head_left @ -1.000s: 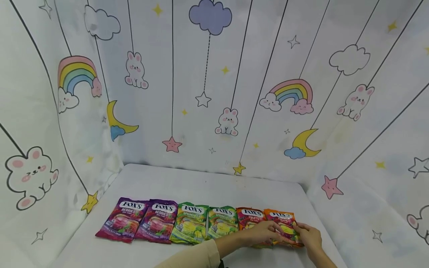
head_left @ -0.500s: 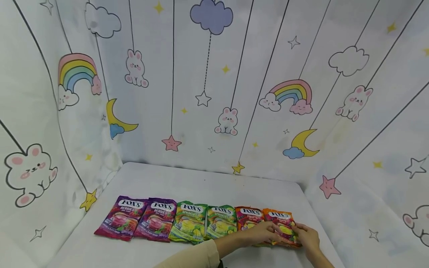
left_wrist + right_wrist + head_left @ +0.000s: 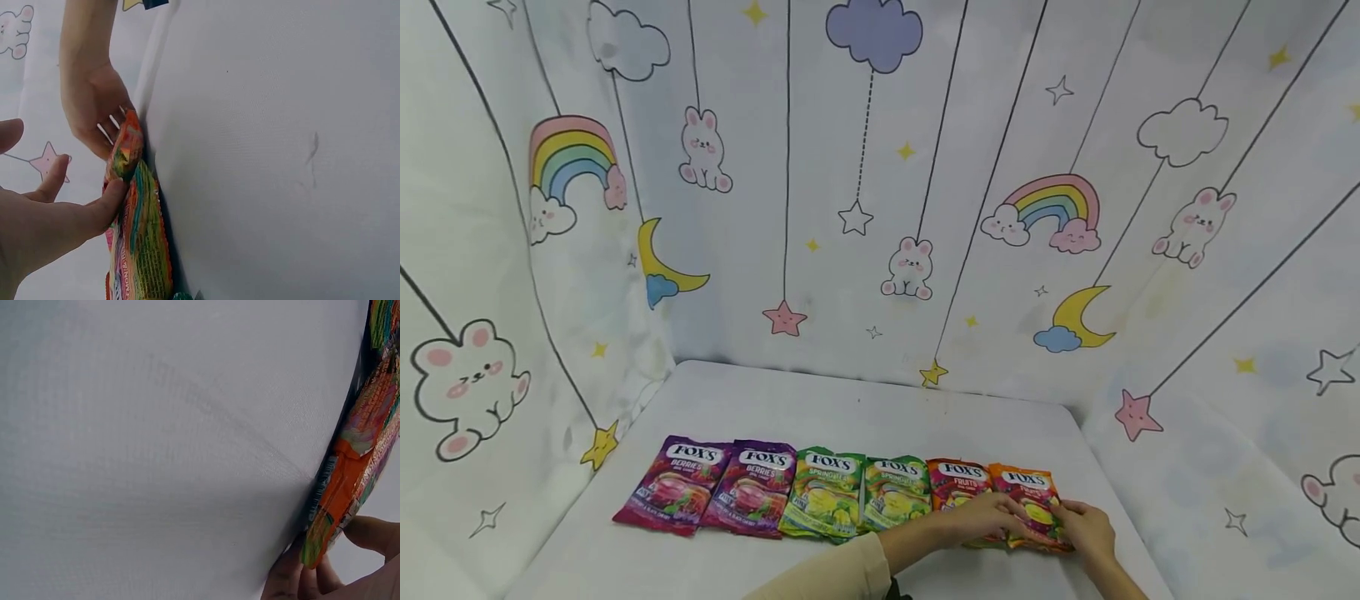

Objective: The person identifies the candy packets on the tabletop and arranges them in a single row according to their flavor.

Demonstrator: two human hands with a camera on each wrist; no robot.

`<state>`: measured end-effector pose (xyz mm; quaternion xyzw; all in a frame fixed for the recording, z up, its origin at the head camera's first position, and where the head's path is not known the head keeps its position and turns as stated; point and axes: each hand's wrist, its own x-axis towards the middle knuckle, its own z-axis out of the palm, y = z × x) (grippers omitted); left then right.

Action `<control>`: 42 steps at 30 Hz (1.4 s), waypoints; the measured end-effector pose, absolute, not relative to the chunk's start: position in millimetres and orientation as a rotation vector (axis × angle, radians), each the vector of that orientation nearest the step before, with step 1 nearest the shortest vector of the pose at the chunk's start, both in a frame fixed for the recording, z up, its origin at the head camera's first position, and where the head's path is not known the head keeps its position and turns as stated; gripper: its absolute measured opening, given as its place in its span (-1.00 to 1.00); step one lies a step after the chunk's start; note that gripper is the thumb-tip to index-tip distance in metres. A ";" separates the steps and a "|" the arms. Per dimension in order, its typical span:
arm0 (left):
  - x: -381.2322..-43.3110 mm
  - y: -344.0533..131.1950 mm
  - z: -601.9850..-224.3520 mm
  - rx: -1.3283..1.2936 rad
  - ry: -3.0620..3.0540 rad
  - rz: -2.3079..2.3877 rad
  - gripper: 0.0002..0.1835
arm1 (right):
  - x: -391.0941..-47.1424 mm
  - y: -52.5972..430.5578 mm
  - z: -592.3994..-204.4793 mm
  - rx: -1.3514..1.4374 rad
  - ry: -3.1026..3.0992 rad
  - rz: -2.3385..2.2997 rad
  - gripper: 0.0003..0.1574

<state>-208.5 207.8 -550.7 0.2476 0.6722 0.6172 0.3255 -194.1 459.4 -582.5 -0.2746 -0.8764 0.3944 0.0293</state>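
In the head view my right hand (image 3: 1090,533) pinches the right edge of the rightmost orange Fox's Fruits candy bag (image 3: 1037,510). The right wrist view has its thumb (image 3: 372,534) on one face of this bag (image 3: 350,475) and its fingers behind the other. My left hand (image 3: 987,520) lies over the same bag's left side, fingers extended, covering part of the neighbouring red-orange Fruits candy bag (image 3: 958,475). Seen from the left wrist, the left thumb (image 3: 111,194) presses where the two bags meet.
Leftward in the same row lie two green Springtea candy bags (image 3: 823,492) and two purple Berries candy bags (image 3: 677,487), edges close or overlapping. They rest on a white table (image 3: 850,408). A cloth wall (image 3: 835,275) printed with rabbits, stars and rainbows rises behind and at both sides.
Both hands stay at the rightmost candy bag, which shifts barely, a touch leftward with the right hand. The whole head view drifts slightly; the other bags keep their places in the row.
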 end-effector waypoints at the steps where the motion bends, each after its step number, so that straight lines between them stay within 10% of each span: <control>1: -208.7 206.7 -549.8 0.647 1.762 1.616 -0.66 | -194.6 459.6 -582.2 -0.843 -2.712 1.190 -0.26; 23: -233.8 147.9 -518.4 0.852 2.418 1.564 -0.67 | -219.5 394.0 -559.3 -0.117 -2.548 0.849 -0.54; 42: -254.2 55.1 -498.1 0.848 3.022 1.012 -0.28 | -231.2 341.2 -531.3 0.255 -2.444 0.623 -0.42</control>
